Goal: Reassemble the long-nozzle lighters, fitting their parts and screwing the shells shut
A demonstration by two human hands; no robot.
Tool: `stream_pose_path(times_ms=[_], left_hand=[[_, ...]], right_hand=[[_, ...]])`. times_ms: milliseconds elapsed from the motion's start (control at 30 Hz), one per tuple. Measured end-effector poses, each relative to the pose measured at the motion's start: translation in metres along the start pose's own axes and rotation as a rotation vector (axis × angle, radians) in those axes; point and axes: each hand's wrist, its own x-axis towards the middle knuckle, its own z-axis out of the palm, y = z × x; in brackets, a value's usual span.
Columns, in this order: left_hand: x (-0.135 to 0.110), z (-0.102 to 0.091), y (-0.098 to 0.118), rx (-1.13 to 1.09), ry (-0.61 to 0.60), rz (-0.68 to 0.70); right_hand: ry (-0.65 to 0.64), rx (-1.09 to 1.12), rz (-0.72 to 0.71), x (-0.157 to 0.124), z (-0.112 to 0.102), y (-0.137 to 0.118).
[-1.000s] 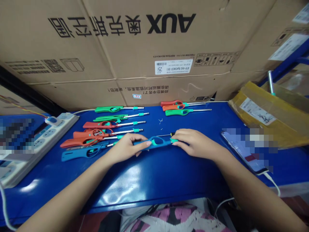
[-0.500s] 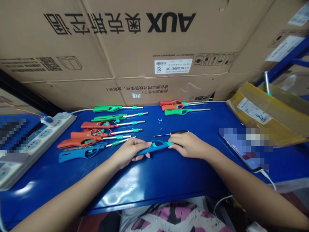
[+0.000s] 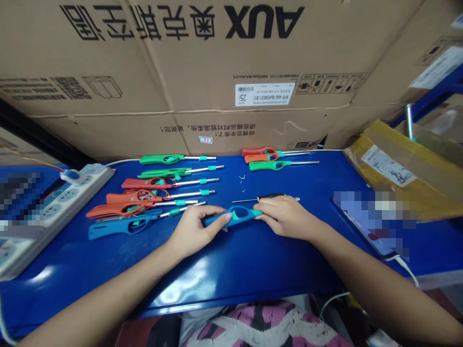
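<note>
My left hand (image 3: 200, 227) is closed around the handle of a blue gas lighter (image 3: 243, 212), its thumb lying by the turquoise trigger in the loop. At the lighter's front end, my right hand (image 3: 289, 216) pinches around the turquoise collar; the metal tube is hidden by that hand. Just behind the right hand lies a screwdriver (image 3: 271, 196), partly covered by the fingers. Left of my left hand another blue lighter (image 3: 121, 226) rests on the table, below several red lighters (image 3: 123, 209) and two green lighters (image 3: 162, 159).
Three more lighters (image 3: 269, 165) lie at the back, before a large cardboard box (image 3: 202, 101). White slivers (image 3: 242, 177) are scattered nearby. A power strip (image 3: 68, 197) stands left. On the right are a phone (image 3: 365, 226) with a cable and a taped carton (image 3: 390, 173) on the blue table (image 3: 202, 279).
My left thumb has moved further along the lighter's handle toward the trigger, and that hand has turned over it slightly. The right hand keeps its pinch. The view has shifted a little.
</note>
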Motion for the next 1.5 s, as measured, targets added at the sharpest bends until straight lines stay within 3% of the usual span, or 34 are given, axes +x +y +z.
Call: stream_pose_path(times_ms=[133,267,467,767,933,1000,1067,1200,1267,1367,1500], left_hand=[[0.002,0.0,0.0,0.111,0.097,0.101],[0.004,-0.003,-0.001,0.145,0.185,0.102],[0.006,-0.011,-0.002,0.162,0.084,0.118],[-0.002,0.013,-0.007,0.213,0.055,0.326],[-0.004,0.01,-0.007,0.252,0.034,0.451],[-0.005,0.003,-0.002,0.311,-0.019,0.498],[-0.008,-0.009,0.004,0.507,-0.058,0.518],[-0.019,-0.047,0.006,0.883,-0.086,0.283],[-0.025,-0.069,-0.004,0.955,-0.019,0.157],[-0.032,-0.096,-0.026,0.978,0.016,0.095],[-0.036,-0.11,-0.049,0.937,0.0,0.1]], right_hand=[[0.03,-0.003,0.016,0.001,-0.001,-0.002],[0.093,-0.015,0.056,0.001,-0.006,0.0],[0.135,-0.017,0.112,0.002,-0.014,0.012],[0.02,0.061,-0.053,0.005,-0.007,-0.01],[-0.079,0.021,-0.036,0.004,-0.004,-0.015],[-0.091,-0.041,-0.027,0.004,-0.003,-0.014],[-0.095,-0.086,-0.015,0.005,-0.004,-0.012],[-0.051,-0.211,0.098,0.01,-0.011,0.002],[0.001,-0.284,0.213,0.018,-0.017,0.016],[0.018,-0.364,0.323,0.034,-0.024,0.045],[0.032,-0.398,0.42,0.055,-0.025,0.085]])
